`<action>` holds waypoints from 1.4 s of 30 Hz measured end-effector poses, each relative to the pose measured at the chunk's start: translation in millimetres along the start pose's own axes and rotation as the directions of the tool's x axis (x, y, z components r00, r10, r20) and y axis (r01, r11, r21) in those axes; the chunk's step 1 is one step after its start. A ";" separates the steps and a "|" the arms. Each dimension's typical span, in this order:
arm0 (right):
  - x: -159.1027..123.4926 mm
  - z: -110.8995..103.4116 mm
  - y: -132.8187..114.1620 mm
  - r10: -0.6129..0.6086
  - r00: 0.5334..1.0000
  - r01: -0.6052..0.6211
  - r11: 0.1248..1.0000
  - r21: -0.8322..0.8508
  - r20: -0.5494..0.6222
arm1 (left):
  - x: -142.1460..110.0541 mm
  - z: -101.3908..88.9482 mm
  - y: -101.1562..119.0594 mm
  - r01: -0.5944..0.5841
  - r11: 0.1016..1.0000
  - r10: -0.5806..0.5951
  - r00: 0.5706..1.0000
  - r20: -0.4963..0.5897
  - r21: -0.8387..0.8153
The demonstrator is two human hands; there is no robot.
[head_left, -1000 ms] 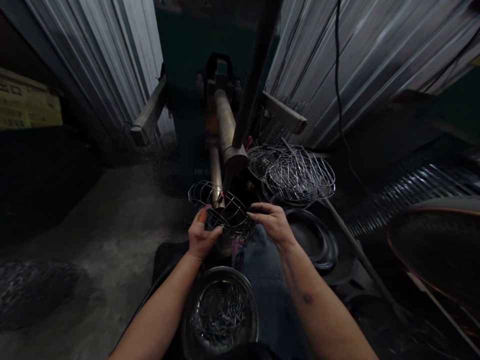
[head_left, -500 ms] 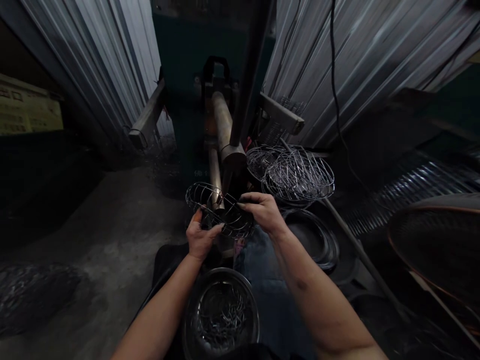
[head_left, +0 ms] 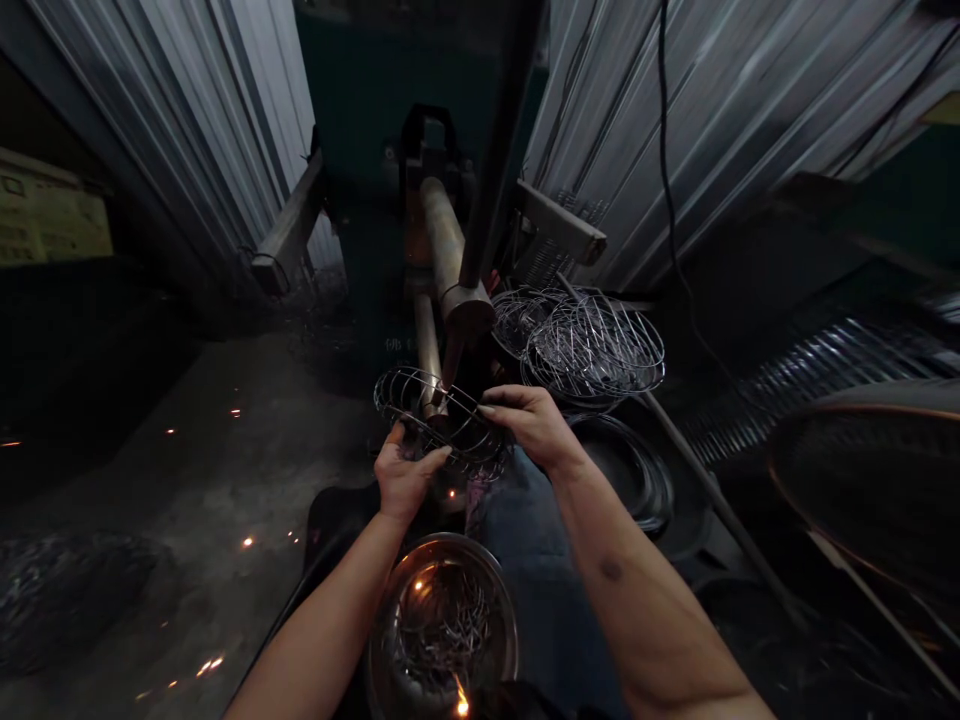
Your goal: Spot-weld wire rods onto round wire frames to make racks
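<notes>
Hands split around the work. Far left, sparks [head_left: 208, 665] are scattered across the concrete floor [head_left: 150, 500]: hot spatter, and both forearms are bare, so burns are the obvious risk. Left hand [head_left: 405, 475] is closed on the near edge of an oval wire basket [head_left: 439, 420], fingers wrapped around the wires. Below it, a steel bowl [head_left: 480, 580] of short wire pieces [head_left: 442, 635] is catching sparks too. The basket sits right under the tip of a welding electrode [head_left: 448, 365]; exact contact is hard to confirm from this angle. Right hand [head_left: 534, 425] is curled over the far side, gripping the wires. Any slip of the basket could put a weld off the joint, and a hot wire could burn bare fingers. Further right: stacked wire baskets [head_left: 592, 350] and coiled wire hoops [head_left: 634, 470].
</notes>
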State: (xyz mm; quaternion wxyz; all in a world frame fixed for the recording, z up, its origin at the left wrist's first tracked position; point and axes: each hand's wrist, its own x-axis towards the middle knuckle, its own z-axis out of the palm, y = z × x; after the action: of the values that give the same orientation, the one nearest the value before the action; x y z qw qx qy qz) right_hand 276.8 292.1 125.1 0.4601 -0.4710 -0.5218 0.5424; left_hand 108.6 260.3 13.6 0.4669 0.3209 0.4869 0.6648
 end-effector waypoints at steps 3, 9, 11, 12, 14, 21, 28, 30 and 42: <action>8.8 12.9 -5.8 -0.023 1.000 0.023 1.000 -0.013 -0.014 | 1.4 1.5 1.0 -0.008 1.000 0.008 1.000 0.006 -0.004; 3.2 -4.2 1.0 -0.043 0.999 0.044 0.999 -0.018 0.021 | -2.5 5.1 8.4 0.020 0.999 -0.018 0.999 0.038 -0.033; -6.5 -21.8 7.7 -0.003 0.998 0.005 0.999 -0.034 0.066 | -4.2 3.4 9.4 0.061 0.997 -0.061 0.998 0.005 -0.053; -11.2 -29.7 10.8 0.035 0.994 -0.030 0.998 -0.049 0.101 | -4.8 2.1 9.5 0.082 0.995 -0.083 0.996 -0.014 -0.058; -17.8 -40.1 15.2 0.097 0.984 -0.084 0.993 -0.086 0.151 | -5.4 -0.5 9.1 0.120 0.990 -0.122 0.992 -0.036 -0.069; -2.3 -23.8 10.1 0.068 0.996 -0.064 0.995 -0.083 0.050 | -1.4 4.8 7.9 0.142 0.962 -0.168 0.981 -0.093 -0.234; 5.9 -10.8 5.5 0.042 0.999 -0.042 0.998 -0.045 0.010 | 4.3 9.9 4.9 0.131 0.966 -0.166 0.975 -0.150 -0.221; 4.8 -8.6 6.8 0.024 1.000 -0.024 0.999 -0.022 -0.011 | 4.2 9.7 5.3 0.111 0.974 -0.143 0.977 -0.156 -0.195; 3.0 -3.9 0.6 -0.009 0.999 0.006 0.997 -0.079 -0.035 | 3.0 11.1 9.6 0.179 0.942 -0.216 0.971 -0.103 -0.285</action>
State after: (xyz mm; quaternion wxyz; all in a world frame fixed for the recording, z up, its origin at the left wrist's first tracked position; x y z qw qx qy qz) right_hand 280.3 295.5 124.4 0.4522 -0.4962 -0.5364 0.5115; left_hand 114.3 266.0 26.1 0.5377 0.1580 0.4499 0.6953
